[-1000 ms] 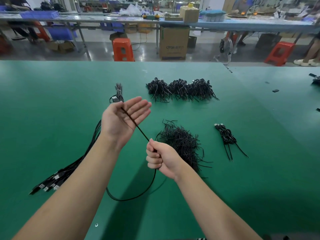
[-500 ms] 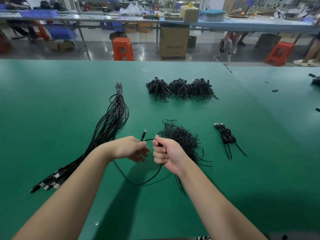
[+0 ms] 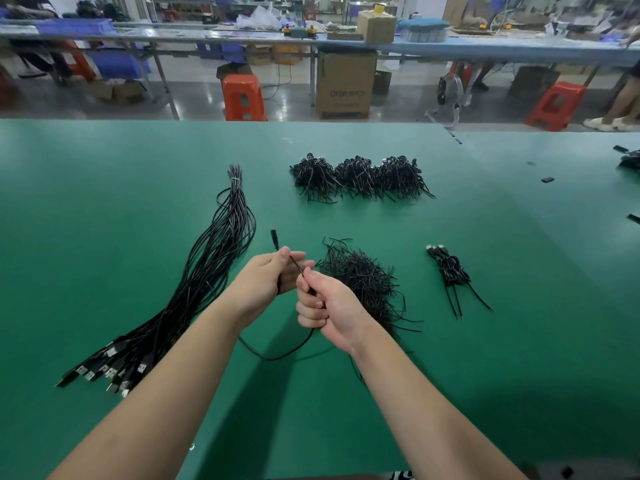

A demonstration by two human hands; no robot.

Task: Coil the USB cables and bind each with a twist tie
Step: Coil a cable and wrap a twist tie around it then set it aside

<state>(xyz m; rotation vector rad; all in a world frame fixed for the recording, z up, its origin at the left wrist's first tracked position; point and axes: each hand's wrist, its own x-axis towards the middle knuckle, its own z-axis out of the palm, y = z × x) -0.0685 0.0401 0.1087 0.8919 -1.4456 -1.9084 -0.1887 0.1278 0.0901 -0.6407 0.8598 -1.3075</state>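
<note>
Solid green table [image 3: 104,237], all-black cables [image 3: 214,258], black twist ties [image 3: 360,275], orange stools [image 3: 244,97], brown cardboard box [image 3: 346,84], blue bins [image 3: 74,26].

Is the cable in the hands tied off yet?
Not yet. The cable still trails loose below both hands, left hand and right hand gripping it; no tie shows.

Orange stools [image 3: 244,97], cardboard box [image 3: 346,84] behind green table [image 3: 104,202].

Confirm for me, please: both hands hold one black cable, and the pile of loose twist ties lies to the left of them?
Not quite. In the head view the left hand and right hand hold one black cable, but the pile of loose twist ties lies to their right.
</note>
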